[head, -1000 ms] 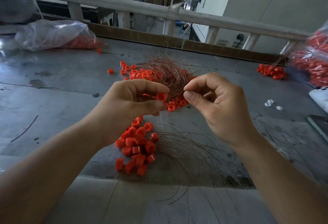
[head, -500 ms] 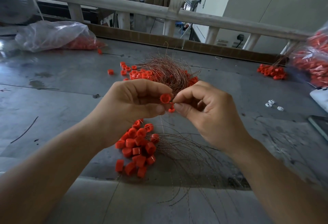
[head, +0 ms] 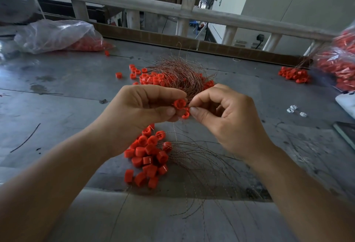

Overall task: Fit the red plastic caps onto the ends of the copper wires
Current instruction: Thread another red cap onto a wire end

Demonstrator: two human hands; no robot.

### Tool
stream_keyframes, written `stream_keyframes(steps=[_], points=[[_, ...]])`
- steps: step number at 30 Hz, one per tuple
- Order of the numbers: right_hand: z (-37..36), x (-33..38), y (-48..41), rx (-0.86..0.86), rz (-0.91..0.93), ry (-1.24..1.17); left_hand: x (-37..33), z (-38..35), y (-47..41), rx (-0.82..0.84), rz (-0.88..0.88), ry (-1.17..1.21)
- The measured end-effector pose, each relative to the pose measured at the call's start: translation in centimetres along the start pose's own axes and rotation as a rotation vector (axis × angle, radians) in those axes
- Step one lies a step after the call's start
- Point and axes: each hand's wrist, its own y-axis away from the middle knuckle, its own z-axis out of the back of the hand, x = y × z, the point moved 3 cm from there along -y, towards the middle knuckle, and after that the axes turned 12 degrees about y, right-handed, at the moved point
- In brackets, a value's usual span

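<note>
Red plastic cap (head: 179, 104), pinched in my left hand (head: 142, 115), meets my right hand (head: 226, 119), pinching what I take for a wire end, too fine to see; seating it likely needs a steady push, spare caps (head: 149, 157) below, wire tangle (head: 180, 74) beyond.

red cap (head: 180, 104) half-hidden — fingers (head: 163, 111), bag (head: 341, 65) cropped

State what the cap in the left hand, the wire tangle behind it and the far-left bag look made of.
Cap pinched by the left hand: moulded plastic, likely; uniform red, dull sheen.
Wire tangle: thin metal, probably copper; reddish-brown glint, strands hold springy curves.
Bag: thin clear plastic film; crinkled, glossy, red pieces show through.
</note>
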Motion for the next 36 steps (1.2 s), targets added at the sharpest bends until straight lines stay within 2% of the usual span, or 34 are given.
stream_keyframes(steps=[13,36], points=[[0.0,-0.06,-0.06,0.0,-0.024,0.005,-0.15,-0.08,0.06,0.054,-0.007,-0.018],[-0.04,0.13,0.07,0.009,-0.007,0.003,-0.31,0.03,0.23,0.047,0.0,-0.025]])
